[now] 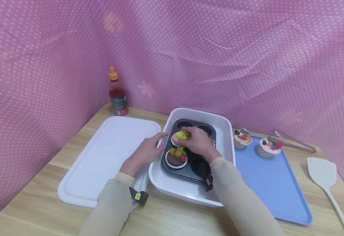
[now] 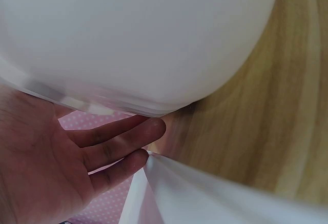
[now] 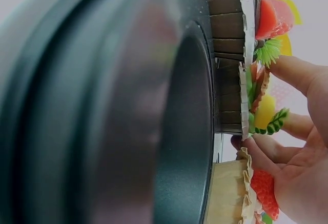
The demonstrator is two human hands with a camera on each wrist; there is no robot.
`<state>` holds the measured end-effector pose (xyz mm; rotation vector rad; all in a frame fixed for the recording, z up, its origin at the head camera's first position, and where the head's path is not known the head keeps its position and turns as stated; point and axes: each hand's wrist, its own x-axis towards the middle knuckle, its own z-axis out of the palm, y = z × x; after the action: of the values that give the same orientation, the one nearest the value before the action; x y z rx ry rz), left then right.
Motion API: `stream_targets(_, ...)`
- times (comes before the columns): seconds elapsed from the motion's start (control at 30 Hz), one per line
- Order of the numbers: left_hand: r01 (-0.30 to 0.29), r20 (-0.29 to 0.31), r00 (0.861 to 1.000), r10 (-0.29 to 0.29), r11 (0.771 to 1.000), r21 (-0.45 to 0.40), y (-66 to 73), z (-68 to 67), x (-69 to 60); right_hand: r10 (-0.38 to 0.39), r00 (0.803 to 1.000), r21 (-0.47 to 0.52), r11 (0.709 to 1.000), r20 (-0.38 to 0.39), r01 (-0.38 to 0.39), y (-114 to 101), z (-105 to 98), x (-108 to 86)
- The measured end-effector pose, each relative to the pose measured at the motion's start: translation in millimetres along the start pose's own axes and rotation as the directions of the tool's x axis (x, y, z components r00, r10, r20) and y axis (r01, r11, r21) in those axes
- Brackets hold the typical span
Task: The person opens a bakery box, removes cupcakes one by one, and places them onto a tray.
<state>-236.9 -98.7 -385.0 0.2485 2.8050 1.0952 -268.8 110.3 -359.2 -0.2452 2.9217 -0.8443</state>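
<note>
A dark muffin tin sits inside a white tub. My right hand pinches a cupcake topped with yellow fruit, which is in the tin's left middle cup. In the right wrist view, the fingers surround its topping. A chocolate cupcake fills the near left cup. Another cupcake, with a strawberry on top, is under my right palm, mostly hidden in the head view. My left hand is at the tub's left rim, fingers loosely extended; whether they touch it I cannot tell.
A white lid-like board lies left of the tub, with a sauce bottle behind. On the right, two cupcakes stand by a blue tray's far edge. Tongs and a pale spatula lie farther right.
</note>
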Motion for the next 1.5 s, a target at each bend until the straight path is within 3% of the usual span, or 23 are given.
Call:
stream_targets(0.57,-0.008,-0.004,1.000,0.008,1.000,0.001,-0.2,-0.2,-0.4,-0.017,1.000,0.013,1.000,-0.023,0.017,1.5,1.3,0.8)
stream_targets(0.97,0.030,0.015,0.999,-0.030,0.999,-0.021,0.7,-0.4,-0.5,-0.078,0.996,0.062,0.995,-0.037,0.080,0.7,1.3,0.8)
stream_targets(1.27,0.031,0.011,0.999,-0.031,0.999,-0.016,0.6,0.2,0.2,-0.061,0.998,0.074,0.995,-0.028,0.063,0.8,1.3,0.4)
stream_targets(1.5,0.036,0.007,0.999,-0.036,0.999,-0.018,-0.8,1.5,1.1,-0.096,0.994,0.084,0.991,-0.051,0.100,1.4,1.8,0.0)
